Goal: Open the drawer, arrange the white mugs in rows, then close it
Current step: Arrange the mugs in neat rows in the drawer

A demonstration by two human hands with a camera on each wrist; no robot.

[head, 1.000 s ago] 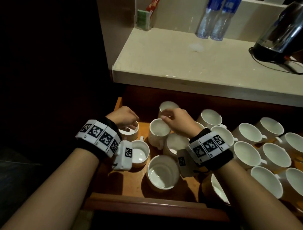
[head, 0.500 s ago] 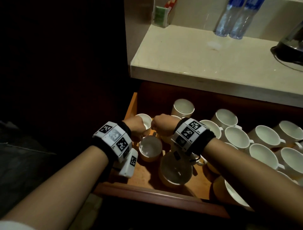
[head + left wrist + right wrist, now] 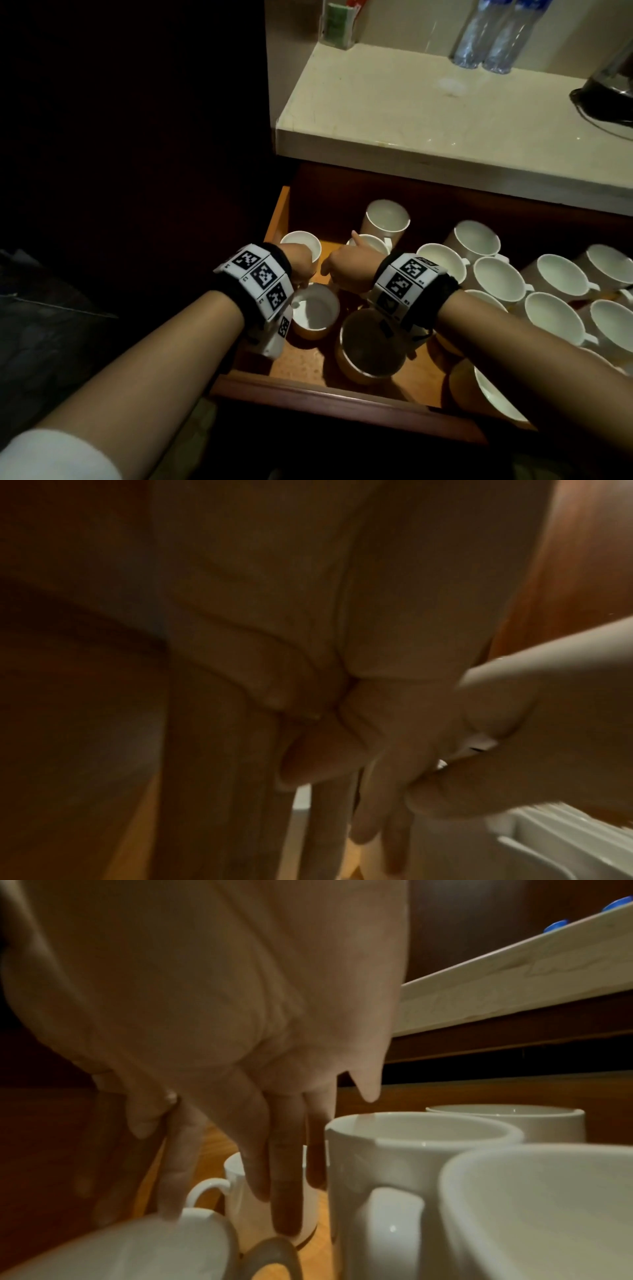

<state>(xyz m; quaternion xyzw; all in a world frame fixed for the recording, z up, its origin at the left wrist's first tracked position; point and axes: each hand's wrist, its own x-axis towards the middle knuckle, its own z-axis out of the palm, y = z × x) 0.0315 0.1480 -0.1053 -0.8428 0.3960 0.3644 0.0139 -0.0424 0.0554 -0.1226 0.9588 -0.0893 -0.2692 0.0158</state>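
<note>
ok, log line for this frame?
drawer: open | left hand: pinches rear-left mug | right hand: fingers straight, holding nothing | rows: unfinished

- The open wooden drawer [image 3: 342, 387] sits below and in front of the pale stone table [image 3: 428, 120].
- White ceramic mugs [image 3: 555, 315] stand in the drawer, packed close on its right side, looser on the left.
- Two clear plastic water bottles [image 3: 493, 37] stand at the table's back; a dark electric kettle [image 3: 609, 82] is to their right.
- Both hands, the left hand [image 3: 301, 263] and the right hand [image 3: 349, 267], are among the left-side mugs.

Straight fingers [image 3: 286, 1191] among white mugs [image 3: 418, 1177]
</note>
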